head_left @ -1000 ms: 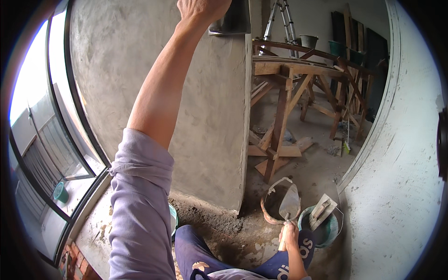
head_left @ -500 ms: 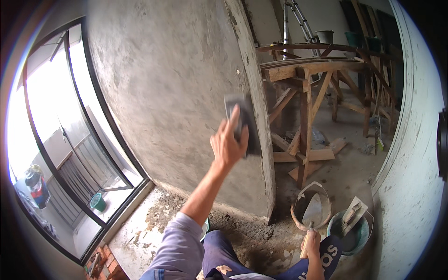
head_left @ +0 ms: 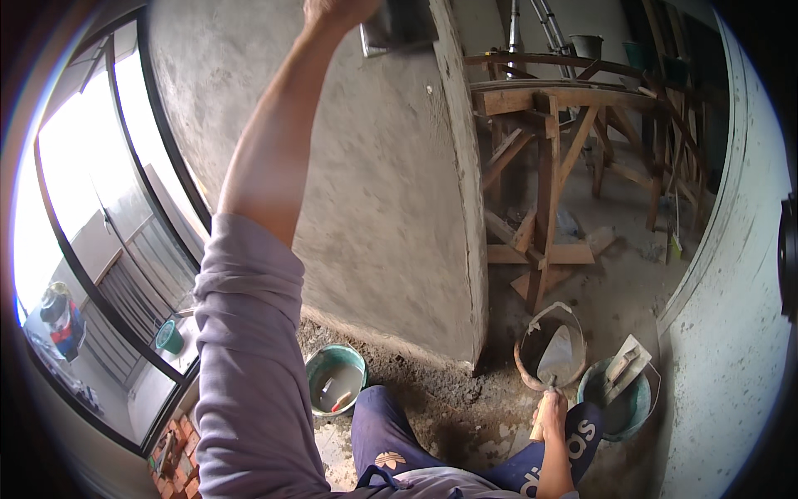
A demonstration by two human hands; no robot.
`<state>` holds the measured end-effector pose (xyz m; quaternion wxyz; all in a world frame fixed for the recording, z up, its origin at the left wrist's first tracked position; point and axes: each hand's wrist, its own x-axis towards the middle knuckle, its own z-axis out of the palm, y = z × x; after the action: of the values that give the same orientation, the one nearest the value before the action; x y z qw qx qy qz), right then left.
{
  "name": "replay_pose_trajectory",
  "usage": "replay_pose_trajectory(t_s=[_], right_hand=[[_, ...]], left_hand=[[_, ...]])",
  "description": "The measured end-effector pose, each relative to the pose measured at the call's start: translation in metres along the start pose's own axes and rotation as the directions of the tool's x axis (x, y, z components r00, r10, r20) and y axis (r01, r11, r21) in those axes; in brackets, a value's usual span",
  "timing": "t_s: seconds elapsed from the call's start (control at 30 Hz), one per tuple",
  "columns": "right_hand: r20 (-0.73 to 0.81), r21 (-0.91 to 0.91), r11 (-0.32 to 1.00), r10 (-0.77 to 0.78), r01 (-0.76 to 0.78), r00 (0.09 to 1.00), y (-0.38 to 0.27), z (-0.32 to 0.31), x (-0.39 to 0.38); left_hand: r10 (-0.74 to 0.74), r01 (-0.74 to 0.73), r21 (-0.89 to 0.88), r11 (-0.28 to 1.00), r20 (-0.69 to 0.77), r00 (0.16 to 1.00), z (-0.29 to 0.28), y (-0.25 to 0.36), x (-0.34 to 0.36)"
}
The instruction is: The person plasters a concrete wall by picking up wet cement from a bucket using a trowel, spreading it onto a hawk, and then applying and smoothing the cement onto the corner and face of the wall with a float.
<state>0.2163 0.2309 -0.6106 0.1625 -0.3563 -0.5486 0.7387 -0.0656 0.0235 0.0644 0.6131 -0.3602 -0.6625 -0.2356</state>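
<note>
High on the grey plastered wall (head_left: 366,191), my left hand (head_left: 339,12) holds a dark rectangular plastering float (head_left: 403,27) against the surface, close to the wall's right edge. The upper frame edge cuts off its fingers and part of the float. Low at the right, my right hand (head_left: 552,411) is closed round the wooden handle of a pointed trowel (head_left: 558,353). The trowel's blade reaches over a round bucket (head_left: 522,366) with a mortar-crusted rim. Beside it, a second, flat-bladed trowel (head_left: 628,368) leans in a green bucket (head_left: 617,432).
A green basin (head_left: 339,353) of greyish water, with a small red-and-white object in it, stands by my left knee. Mortar crumbs (head_left: 432,387) line the wall's foot. Wooden trestles (head_left: 544,200) stand beyond the wall's end; a white wall (head_left: 731,349) rises at right, a glass door (head_left: 108,224) at left.
My left hand has slid the float up the wall and a little to the left. My right hand keeps its grip on the pointed trowel, and the green basin has come into fuller view.
</note>
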Motion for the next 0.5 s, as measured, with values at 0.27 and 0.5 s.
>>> replay_pose_trajectory(t_s=[0.27, 0.5], right_hand=[[0.059, -0.053, 0.995, -0.082, 0.086, 0.995, 0.005, 0.008, -0.003], [0.086, -0.168, 0.980, -0.092, 0.105, 0.992, 0.010, 0.009, 0.001]], left_hand=[[0.045, -0.020, -0.197, 0.980, 0.123, 0.991, 0.042, 0.034, -0.300], [0.168, -0.174, -0.106, 0.979, -0.068, 0.983, 0.012, 0.003, -0.279]])
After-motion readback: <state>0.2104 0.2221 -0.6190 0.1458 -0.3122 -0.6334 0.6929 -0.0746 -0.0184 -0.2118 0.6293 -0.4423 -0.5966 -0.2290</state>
